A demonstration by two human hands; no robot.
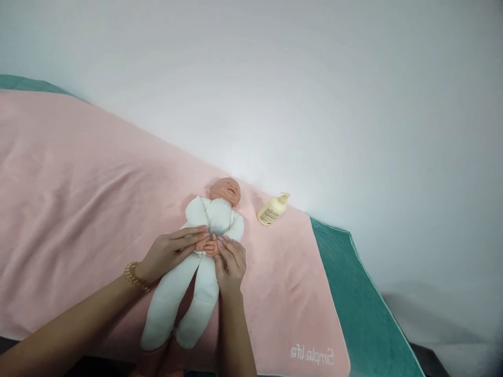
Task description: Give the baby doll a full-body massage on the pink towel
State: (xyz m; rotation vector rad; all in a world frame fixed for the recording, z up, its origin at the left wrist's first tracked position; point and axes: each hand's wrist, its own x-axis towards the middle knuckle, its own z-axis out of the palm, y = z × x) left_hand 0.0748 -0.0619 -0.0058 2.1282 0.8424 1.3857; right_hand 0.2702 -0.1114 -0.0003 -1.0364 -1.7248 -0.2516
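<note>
A baby doll (pixel 218 215) in a white cloth suit lies on its back on a pink blanket (pixel 291 293), head toward the wall. My left hand (pixel 171 251), with a beaded bracelet at the wrist, has its fingers closed on one of the doll's hands. On the other side, my right hand (pixel 231 262) has its fingers closed on the doll's other hand. Both small doll hands meet over the doll's belly. A pale yellow pump bottle (pixel 271 211) rests on the blanket to the right of the doll's head.
A white wall (pixel 275 94) rises behind the blanket. Green cloth (pixel 353 283) shows from under the blanket at the right and at the far left. Blanket folds lie on the left. A dark object is partly visible at the lower right.
</note>
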